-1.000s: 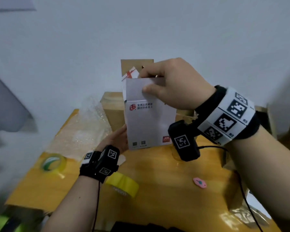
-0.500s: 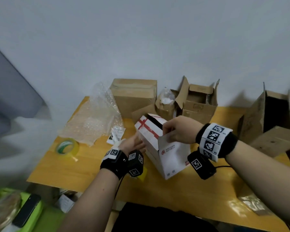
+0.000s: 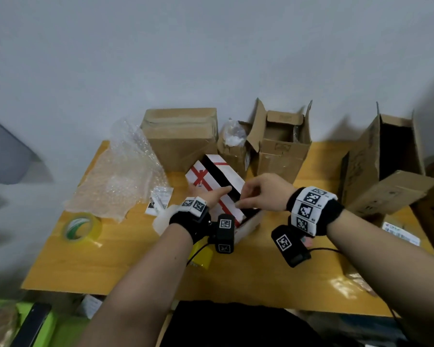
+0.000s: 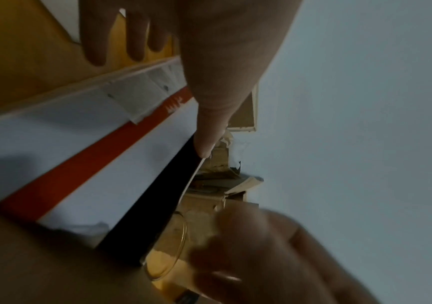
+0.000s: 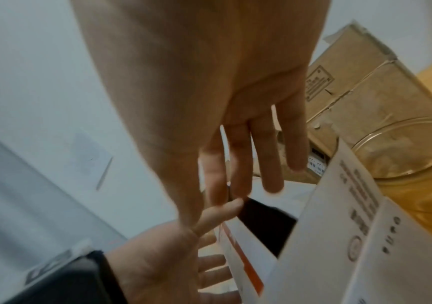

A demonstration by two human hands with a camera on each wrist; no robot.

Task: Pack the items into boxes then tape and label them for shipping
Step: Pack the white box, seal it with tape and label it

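Note:
A white carton with red stripes [image 3: 204, 177] lies tilted on the wooden table [image 3: 110, 266], its top open and its inside dark. My left hand [image 3: 212, 195] rests on the striped left flap with straight fingers, the thumb reaching to the flap's edge [image 4: 204, 148]. My right hand [image 3: 261, 194] hovers over the opening, fingers loose [image 5: 271, 164], holding nothing. The carton's printed white flap [image 5: 339, 205] stands up on the right. A clear glass jar [image 5: 412, 164] stands right beside the carton; the head view hides it behind my right hand.
Bubble wrap [image 3: 118, 179] and a clear tape roll [image 3: 82, 227] lie at the left. A yellow tape roll [image 3: 202, 256] sits under my left wrist. A shut cardboard box [image 3: 181, 136], an open one [image 3: 281, 146] and a large one on its side [image 3: 386, 166] line the back and right.
The carton came down from upright in the air to lying tilted on the table. My right hand let go of its flap. My left hand moved onto the striped flap.

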